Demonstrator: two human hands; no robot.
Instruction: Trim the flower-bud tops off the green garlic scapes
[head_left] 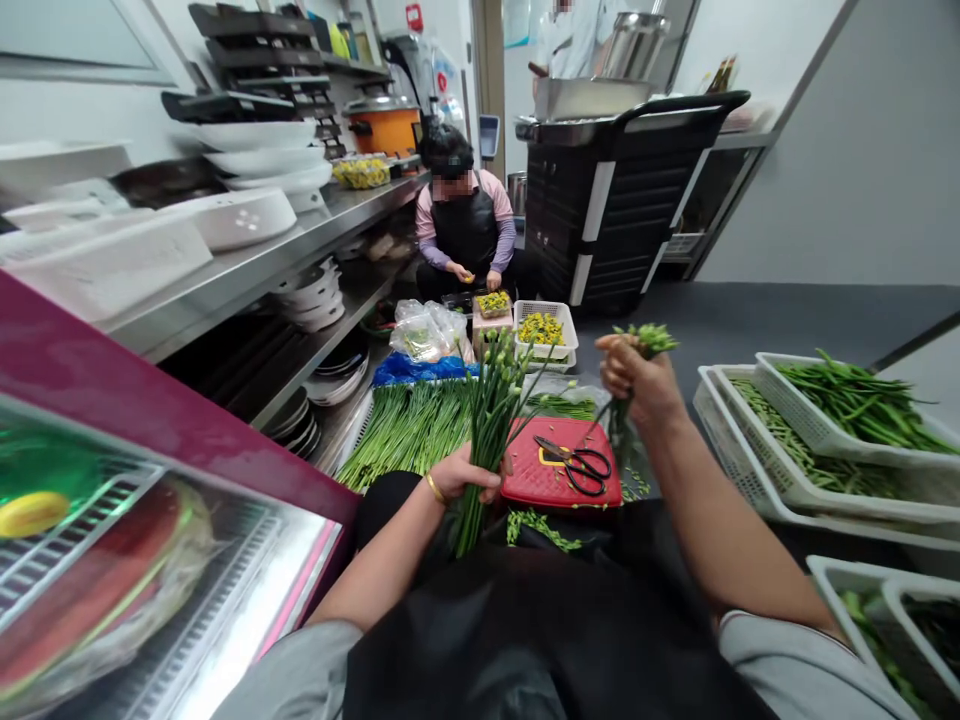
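My left hand point(466, 476), with a gold bangle at the wrist, is wrapped round a bunch of green flowering chives point(491, 400) held upright, buds at the top. Raised to the right, my right hand point(639, 378) grips a smaller bunch of flowering chives point(654, 338), whose buds stick out above the fist. Between and below the hands lies a red quilted case point(521, 488) with black-handled scissors point(589, 470) on it. Cut chive bits point(541, 530) are scattered close to my lap. Many long chive stems point(412, 425) fill a tray beyond my left hand.
A person point(465, 220) sits opposite, handling yellow flowers beside a white basket point(546, 345). White baskets of green beans point(821, 470) stand at right. A steel shelf point(225, 275) with dishes runs along the left, near a glass-fronted fridge point(112, 580). A black cart point(600, 200) stands behind.
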